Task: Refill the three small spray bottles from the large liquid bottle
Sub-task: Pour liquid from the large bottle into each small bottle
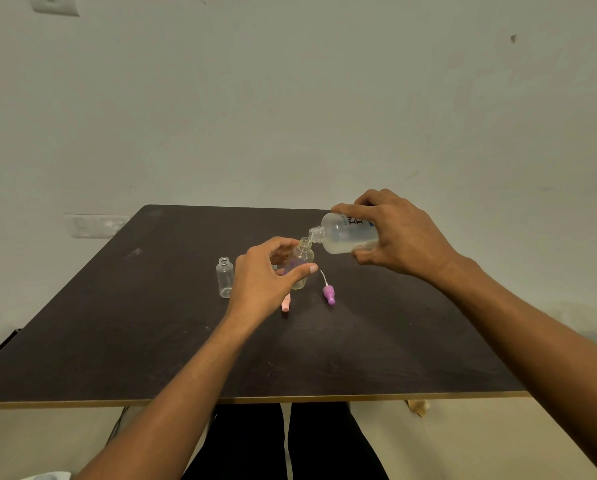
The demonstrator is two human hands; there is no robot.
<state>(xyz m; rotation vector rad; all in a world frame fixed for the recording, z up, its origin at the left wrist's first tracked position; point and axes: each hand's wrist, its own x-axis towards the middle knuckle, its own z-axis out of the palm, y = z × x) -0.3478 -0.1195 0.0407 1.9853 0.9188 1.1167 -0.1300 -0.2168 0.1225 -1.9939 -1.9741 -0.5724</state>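
My right hand holds the large translucent liquid bottle tipped on its side, its open neck touching the mouth of a small clear spray bottle. My left hand grips that small bottle, which is slightly tilted just above the dark table. Another small clear bottle, uncapped, stands upright to the left of my left hand. A purple spray cap with its white tube lies on the table to the right. A pink spray cap peeks out below my left hand. A third small bottle is hidden from view.
The table stands against a pale wall with a switch plate at its left rear. The table's front edge runs above my dark-trousered legs.
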